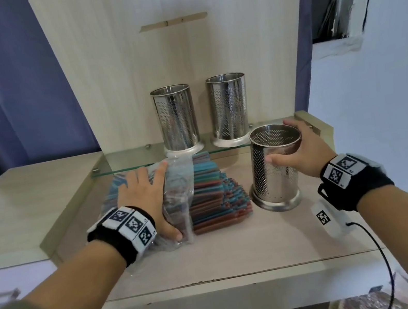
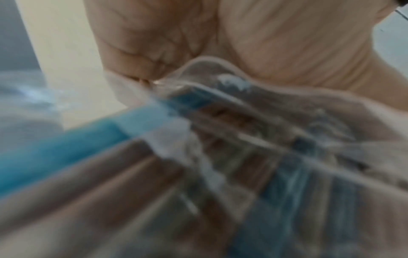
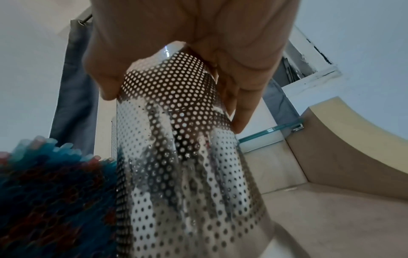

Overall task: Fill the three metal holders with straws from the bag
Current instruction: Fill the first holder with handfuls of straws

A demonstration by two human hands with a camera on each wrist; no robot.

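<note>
A clear plastic bag (image 1: 176, 186) lies on its side on the wooden counter, and blue and red straws (image 1: 212, 193) spill from its mouth in a stack. My left hand (image 1: 146, 191) lies flat on top of the bag, thumb and index finger spread; the left wrist view shows my palm (image 2: 220, 34) against the crumpled bag (image 2: 243, 157). My right hand (image 1: 302, 147) grips a perforated metal holder (image 1: 275, 177) near its rim; it stands empty just right of the straws. In the right wrist view, the fingers (image 3: 238, 104) wrap the holder (image 3: 187, 165) beside the straws (image 3: 50, 183). Two more holders (image 1: 176, 121) (image 1: 229, 109) stand on the glass shelf (image 1: 130, 159).
A wooden back panel (image 1: 173, 50) rises behind the shelf, and raised wooden ledges (image 1: 13, 193) flank the recessed counter. A small white tagged device (image 1: 328, 217) with a black cable lies at the right front. A blue curtain (image 1: 2, 81) hangs at the left.
</note>
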